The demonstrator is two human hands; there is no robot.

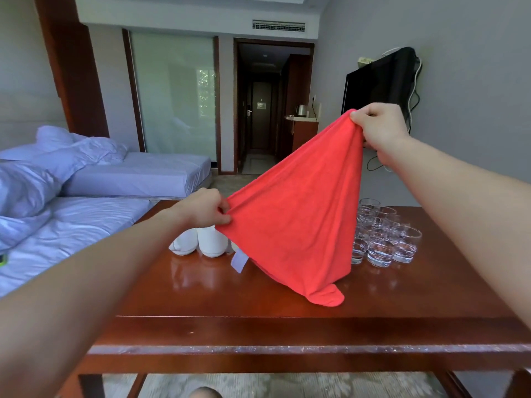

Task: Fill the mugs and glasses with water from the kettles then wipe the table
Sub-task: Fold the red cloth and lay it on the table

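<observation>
Head view: our left hand (207, 209) pinches a cloth (293, 219) corner low, our right hand (379, 130) grips another high, and its hanging tip touches the table (402, 294). The glasses (382, 237) look filled, so we judge wiping comes next: lower the cloth flat.

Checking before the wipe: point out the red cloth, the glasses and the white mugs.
red cloth (293, 225), head view, middle of the hanging fabric.
glasses (380, 249), head view, front glass of the cluster.
white mugs (211, 241), head view, right-hand mug's side.
</observation>
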